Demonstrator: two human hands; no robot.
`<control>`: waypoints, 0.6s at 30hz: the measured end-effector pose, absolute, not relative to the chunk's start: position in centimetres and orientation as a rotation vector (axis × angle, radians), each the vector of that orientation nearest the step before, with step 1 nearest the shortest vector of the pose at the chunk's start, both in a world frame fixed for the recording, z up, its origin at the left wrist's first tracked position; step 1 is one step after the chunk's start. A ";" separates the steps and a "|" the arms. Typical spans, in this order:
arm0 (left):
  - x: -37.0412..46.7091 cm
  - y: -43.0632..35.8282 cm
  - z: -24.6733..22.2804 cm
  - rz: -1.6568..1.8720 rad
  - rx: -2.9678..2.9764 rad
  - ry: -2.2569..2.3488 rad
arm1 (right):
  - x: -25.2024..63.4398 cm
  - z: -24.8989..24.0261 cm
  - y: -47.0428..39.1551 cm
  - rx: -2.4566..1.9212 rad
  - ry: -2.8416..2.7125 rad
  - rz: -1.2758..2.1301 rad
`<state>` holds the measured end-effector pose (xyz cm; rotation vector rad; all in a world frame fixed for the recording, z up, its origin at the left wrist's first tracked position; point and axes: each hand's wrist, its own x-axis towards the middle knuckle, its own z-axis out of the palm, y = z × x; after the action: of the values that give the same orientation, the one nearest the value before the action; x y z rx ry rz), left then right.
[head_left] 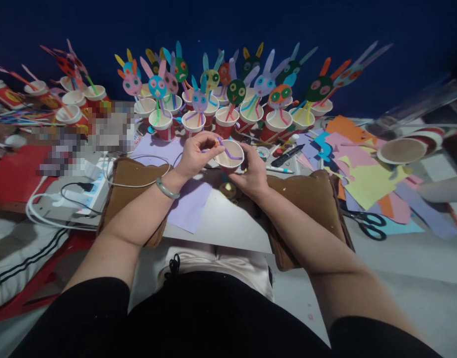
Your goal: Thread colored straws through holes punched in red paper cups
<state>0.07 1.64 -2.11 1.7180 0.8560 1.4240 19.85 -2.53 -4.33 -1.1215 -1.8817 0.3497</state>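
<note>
My right hand (254,173) is wrapped round the side of a paper cup (231,168) with a white rim, its mouth tipped toward me. A bent purple straw (234,157) lies inside the cup, its upper end rising over the rim. At that rim, my left hand (197,155) pinches the straw's upper end; a small orange bit shows by the fingertips. Just behind stand several red-and-white cups (227,119), with paper rabbit faces on straws, such as a dark green face (236,91). Below the cup lies a sheet of purple paper (189,206).
Brown cushions (306,206) lie beneath both forearms. Black-handled scissors (373,226), coloured paper scraps (370,181) and stacked cups (402,150) are at right. A black pen (288,155) lies behind my right hand. A power strip (92,191) with cables is at left.
</note>
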 end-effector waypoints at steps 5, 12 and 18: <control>-0.1 2.0 -2.3 1.357 1.720 0.798 | 19.9 -4.7 -2.5 -1.141 -1.883 0.356; -0.3 1.8 -2.3 1.310 1.791 0.846 | 19.8 -4.2 -2.8 -1.145 -1.922 0.335; -0.6 1.8 -2.0 1.206 1.833 0.798 | 19.8 -4.1 -2.8 -1.143 -1.931 0.377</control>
<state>-0.57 1.79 -1.98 1.8327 0.7976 1.2064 19.81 -2.84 -4.05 -1.1435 -1.9312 0.3774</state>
